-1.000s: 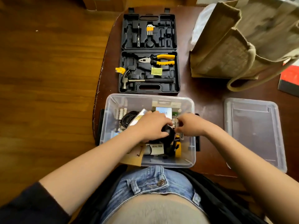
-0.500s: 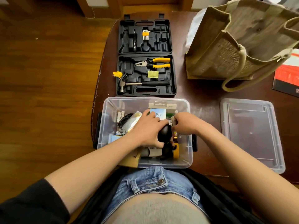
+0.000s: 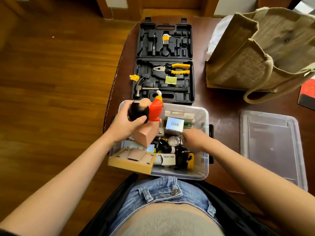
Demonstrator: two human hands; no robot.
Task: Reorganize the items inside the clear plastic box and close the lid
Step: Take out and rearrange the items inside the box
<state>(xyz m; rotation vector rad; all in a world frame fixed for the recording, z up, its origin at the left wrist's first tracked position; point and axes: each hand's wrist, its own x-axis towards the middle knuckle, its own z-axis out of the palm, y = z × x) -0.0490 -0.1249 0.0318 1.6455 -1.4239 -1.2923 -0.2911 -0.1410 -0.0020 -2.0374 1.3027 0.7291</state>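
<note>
the sorting step is in hand, i'd say, with the lid nowhere near going on. the left hand [image 3: 125,122] has its fingers [image 3: 139,119] curled round the black head of a toy figure [image 3: 150,109] in a red top, held up over the far left corner of the clear plastic box [image 3: 203,167]. the right hand [image 3: 194,139] is down inside the box, but it is smeared with motion and i cannot tell whether those fingers are curled on anything.

just under the left fingers sits a pink block [image 3: 146,135]. beside the right fingers is a white carton marked q88 [image 3: 174,125], and nearer the person a mini fan tube [image 3: 166,159] among black cables. a wooden tray [image 3: 132,160] pokes out over the near left rim.

next, i reckon, the figure needs a low gap and that tray must drop in flat, or nothing will shut. the lid [image 3: 271,147] lies on the surface well off to the right of the right fingers.
</note>
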